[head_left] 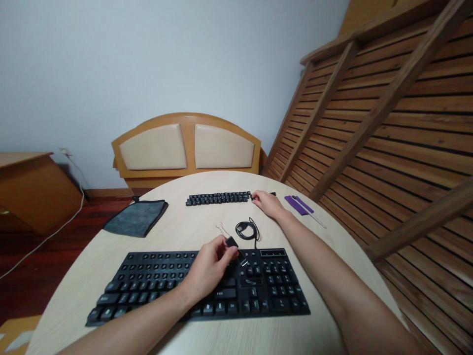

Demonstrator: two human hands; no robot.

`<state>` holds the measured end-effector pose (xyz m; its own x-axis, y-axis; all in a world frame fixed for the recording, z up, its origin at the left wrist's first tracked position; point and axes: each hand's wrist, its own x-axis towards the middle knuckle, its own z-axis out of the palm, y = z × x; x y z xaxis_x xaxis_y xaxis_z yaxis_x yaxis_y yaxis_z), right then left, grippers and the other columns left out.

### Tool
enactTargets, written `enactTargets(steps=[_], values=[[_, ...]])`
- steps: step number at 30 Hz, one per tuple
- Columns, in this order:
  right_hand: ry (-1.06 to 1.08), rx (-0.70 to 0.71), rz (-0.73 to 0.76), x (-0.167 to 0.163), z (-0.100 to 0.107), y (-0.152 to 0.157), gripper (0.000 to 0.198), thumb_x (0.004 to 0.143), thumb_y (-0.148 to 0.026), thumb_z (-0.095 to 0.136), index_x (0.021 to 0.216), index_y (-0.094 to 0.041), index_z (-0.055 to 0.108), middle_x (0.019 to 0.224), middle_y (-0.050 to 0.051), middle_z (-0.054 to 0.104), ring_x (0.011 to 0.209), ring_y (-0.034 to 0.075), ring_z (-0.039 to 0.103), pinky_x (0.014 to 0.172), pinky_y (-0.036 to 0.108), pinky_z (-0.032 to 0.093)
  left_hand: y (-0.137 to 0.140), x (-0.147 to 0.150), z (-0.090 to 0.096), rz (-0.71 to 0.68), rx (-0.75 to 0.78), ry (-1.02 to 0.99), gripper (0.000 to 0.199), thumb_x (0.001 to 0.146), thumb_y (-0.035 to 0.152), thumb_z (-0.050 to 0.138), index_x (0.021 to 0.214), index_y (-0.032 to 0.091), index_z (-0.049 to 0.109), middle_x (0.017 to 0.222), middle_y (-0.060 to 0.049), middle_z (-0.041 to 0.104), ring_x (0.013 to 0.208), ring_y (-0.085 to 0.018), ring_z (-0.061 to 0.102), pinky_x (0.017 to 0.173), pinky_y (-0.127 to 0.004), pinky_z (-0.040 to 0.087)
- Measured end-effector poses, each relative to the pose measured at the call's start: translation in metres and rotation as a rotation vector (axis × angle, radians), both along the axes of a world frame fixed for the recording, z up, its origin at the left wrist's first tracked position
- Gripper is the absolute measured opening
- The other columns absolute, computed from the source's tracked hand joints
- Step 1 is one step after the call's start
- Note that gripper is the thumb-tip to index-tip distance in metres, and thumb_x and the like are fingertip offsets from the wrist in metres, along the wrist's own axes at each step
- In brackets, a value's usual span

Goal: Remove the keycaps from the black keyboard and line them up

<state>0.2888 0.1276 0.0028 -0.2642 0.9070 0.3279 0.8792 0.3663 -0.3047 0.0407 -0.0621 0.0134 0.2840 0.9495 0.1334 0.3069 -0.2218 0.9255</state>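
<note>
A black keyboard [281, 278] lies at the front of the table, its upper left rows stripped to bare switches. Over its middle, my left hand [209, 266] is closed around a keycap puller [232, 242] with a black handle and thin wire prongs pointing away from me. Farther back, loose black keycaps [218, 198] stand in neat rows. At the right end of these rows my right hand [268, 203] pinches a small black keycap [253, 198], partly hidden by the fingers. Another dark piece shows just beyond that hand.
The keyboard's coiled cable [247, 230] rests behind it. A dark grey pouch [136, 218] lies at left, and a purple cloth [298, 205] with a thin rod [314, 217] at right. Around the round table [177, 231] are a headboard [190, 172] and leaning wooden slats [369, 128].
</note>
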Motion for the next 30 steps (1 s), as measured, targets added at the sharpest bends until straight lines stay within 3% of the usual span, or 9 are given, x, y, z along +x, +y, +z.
enactTargets(steps=[20, 26, 30], values=[[0.057, -0.001, -0.056, 0.000, -0.002, 0.002, 0.020, 0.080, -0.021, 0.064, 0.100, -0.021, 0.064, 0.089, 0.002, 0.066, 0.077, 0.015, 0.058, 0.063, 0.024, 0.037, 0.001, -0.001, -0.003, 0.000, 0.009, 0.008, 0.028, 0.092, 0.042, 0.053, 0.083, 0.016, 0.060, 0.078, -0.004, 0.067, 0.073, -0.019, 0.060, 0.066, -0.030, 0.044], [0.069, -0.010, -0.048, 0.006, 0.008, -0.026, 0.030, 0.076, -0.019, 0.067, 0.105, -0.021, 0.063, 0.092, 0.002, 0.066, 0.076, 0.015, 0.058, 0.064, 0.024, 0.038, 0.001, 0.000, 0.000, -0.023, 0.009, -0.010, 0.028, 0.091, 0.042, 0.054, 0.083, 0.017, 0.062, 0.077, -0.004, 0.066, 0.072, -0.018, 0.060, 0.067, -0.029, 0.044], [0.095, -0.018, -0.021, 0.009, 0.018, -0.064, 0.020, 0.080, -0.025, 0.064, 0.100, -0.020, 0.065, 0.088, 0.003, 0.066, 0.074, 0.015, 0.058, 0.063, 0.025, 0.039, 0.000, 0.000, 0.000, -0.058, 0.001, -0.032, 0.026, 0.091, 0.040, 0.054, 0.081, 0.017, 0.061, 0.076, -0.003, 0.065, 0.071, -0.017, 0.058, 0.065, -0.028, 0.043]])
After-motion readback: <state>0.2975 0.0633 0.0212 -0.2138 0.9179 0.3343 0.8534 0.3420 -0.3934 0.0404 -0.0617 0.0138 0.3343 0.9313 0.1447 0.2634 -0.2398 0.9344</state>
